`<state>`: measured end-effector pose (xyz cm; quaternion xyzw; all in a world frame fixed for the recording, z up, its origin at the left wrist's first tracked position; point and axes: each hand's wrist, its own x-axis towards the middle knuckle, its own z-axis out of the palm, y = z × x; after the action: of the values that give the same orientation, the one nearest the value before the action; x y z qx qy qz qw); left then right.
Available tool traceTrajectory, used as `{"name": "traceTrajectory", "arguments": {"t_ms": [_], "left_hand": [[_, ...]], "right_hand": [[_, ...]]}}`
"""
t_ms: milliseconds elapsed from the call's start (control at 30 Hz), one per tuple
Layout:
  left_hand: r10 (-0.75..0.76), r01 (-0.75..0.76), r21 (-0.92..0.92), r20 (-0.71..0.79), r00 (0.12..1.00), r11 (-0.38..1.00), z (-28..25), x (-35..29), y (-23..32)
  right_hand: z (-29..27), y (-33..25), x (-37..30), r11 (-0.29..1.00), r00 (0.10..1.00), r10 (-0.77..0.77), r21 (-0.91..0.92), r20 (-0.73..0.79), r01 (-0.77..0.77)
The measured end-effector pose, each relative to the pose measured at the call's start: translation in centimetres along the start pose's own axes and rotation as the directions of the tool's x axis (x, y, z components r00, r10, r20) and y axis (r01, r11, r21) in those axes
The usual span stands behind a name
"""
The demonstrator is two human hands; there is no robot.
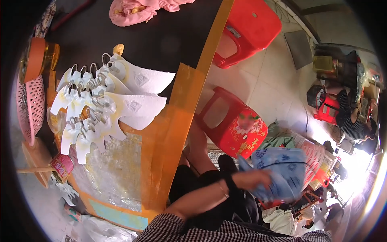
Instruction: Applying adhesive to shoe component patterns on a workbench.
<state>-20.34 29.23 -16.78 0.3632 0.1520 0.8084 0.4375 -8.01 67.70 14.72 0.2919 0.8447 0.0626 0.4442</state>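
My left hand (253, 180), blurred by motion, stretches across my lap to the right, with a black band and a thin bracelet on the wrist. It lies in front of a light blue cloth or bag (284, 165) with dark blue flower prints and a thin dark cord across it. Whether the fingers grip it is lost in the blur. My right hand does not show. Left of me, on the table (161, 161), stand rows of white paper-like cut-outs (139, 105) with yellowish smears and metal rings (93, 69) along them.
Two red plastic stools (258, 24) (236, 123) stand beyond the table's right edge. Pink cloth (135, 11) lies at the far end. A pink perforated basket (30, 105) and a pink tub with a stick (61, 166) are leftmost. A person in a striped top (348, 111) sits far right.
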Motion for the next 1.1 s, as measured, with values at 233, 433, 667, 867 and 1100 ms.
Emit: {"name": "traceTrajectory", "arguments": {"t_ms": [233,433,667,867,1100], "left_hand": [[0.242,-0.134,-0.959,-0.072,0.968,0.249,3.4,5.3,9.9],[0.582,-0.134,-0.954,0.051,0.811,0.270,2.0,4.5,7.8],[-0.408,0.219,-0.786,-0.046,0.912,0.578,5.5,5.3,9.3],[-0.301,0.259,-0.827,0.115,0.947,0.498,7.4,6.0,12.9],[0.199,0.059,-0.925,0.142,0.970,0.375,9.5,4.4,19.5]], "right_hand": [[-1.8,-0.7,1.8,0.974,0.982,-0.107,0.181,-0.153,0.134],[-5.0,-2.8,5.4,0.905,0.930,-0.211,0.298,-0.302,0.303],[-10.4,-6.4,6.4,0.801,0.859,-0.242,0.406,-0.452,0.439],[-23.8,-25.9,1.3,0.490,0.525,-0.745,0.197,-0.411,0.849],[-25.3,-43.2,-0.7,0.071,0.123,-0.971,0.244,-0.206,0.967]]}}
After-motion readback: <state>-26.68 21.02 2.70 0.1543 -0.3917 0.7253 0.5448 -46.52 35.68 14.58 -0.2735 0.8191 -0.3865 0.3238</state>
